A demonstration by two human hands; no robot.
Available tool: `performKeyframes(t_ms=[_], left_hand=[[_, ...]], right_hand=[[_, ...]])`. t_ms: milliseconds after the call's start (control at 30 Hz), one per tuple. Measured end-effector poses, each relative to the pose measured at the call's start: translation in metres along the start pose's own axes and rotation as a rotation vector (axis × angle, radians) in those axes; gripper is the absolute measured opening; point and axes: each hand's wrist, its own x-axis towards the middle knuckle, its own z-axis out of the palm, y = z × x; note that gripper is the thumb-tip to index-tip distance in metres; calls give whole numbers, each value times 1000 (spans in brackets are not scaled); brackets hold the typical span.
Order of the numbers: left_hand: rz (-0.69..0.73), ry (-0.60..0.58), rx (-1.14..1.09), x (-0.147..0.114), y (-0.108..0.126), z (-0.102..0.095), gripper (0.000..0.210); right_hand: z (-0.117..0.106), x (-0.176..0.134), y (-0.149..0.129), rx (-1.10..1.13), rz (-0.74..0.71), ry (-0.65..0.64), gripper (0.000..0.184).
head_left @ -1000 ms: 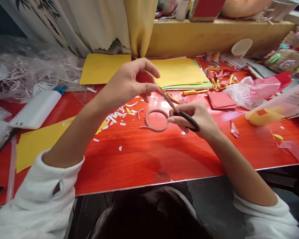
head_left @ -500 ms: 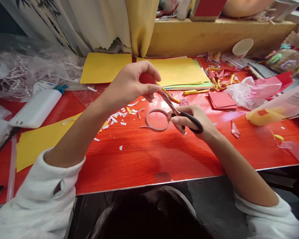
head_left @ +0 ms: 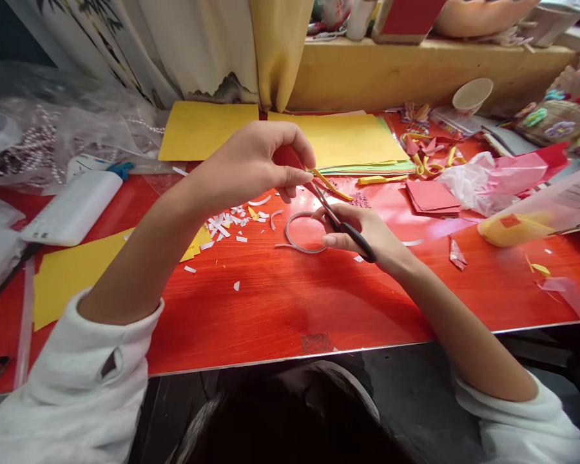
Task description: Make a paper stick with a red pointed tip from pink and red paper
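Note:
My left hand (head_left: pixel 265 161) is raised over the table, thumb and fingers pinched on a small red paper piece (head_left: pixel 287 155), mostly hidden by the fingers. My right hand (head_left: pixel 362 232) grips black-handled scissors (head_left: pixel 356 241), their blades pointing up and left to just below my left fingertips. Whether the blades touch the paper I cannot tell. A narrow yellow strip (head_left: pixel 336 187) extends right from beside the left fingertips; whether it is held is unclear. Beneath the hands lies a thin coiled strip (head_left: pixel 289 237), partly behind the right fingers.
White paper scraps (head_left: pixel 218 225) litter the red table (head_left: pixel 270 309). Yellow sheets (head_left: pixel 343 138) lie at the back. Red paper squares (head_left: pixel 432 197) and a clear plastic bag (head_left: pixel 536 216) are at right. A white device (head_left: pixel 72 206) and bagged bead strings (head_left: pixel 29 148) stand left.
My right hand has shifted slightly left and turned the scissors, so the handles sit lower and closer in. My left hand keeps its pinch, nearly in place.

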Motion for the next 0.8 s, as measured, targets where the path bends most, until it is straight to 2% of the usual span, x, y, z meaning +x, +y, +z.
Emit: performKeyframes(t_ms=[200,267,333,500,567,667,800], left_hand=[[-26,-14,51,0,-1,-3,12],[-40,-18,42,0,-2,-3,12],[-59,-14,25,1,-3,-3,11],[-52,25,-63,3,-4,-2,11],[-49,33,-83,3,-4,-2,10],[-63,42,-67,4,-5,-4,9],[-95,111,-62,5,-10,-12,5]], right_hand=[[-3,2,6,-324,-175,259,71],[-4,2,7,-382,-217,300,73],[-5,1,5,-360,-194,258,70],[-9,-4,-4,-90,3,-27,50],[-9,-4,-5,-48,35,-56,50],[-9,-1,-1,-156,-17,52,57],[-15,2,6,-348,-142,362,66]])
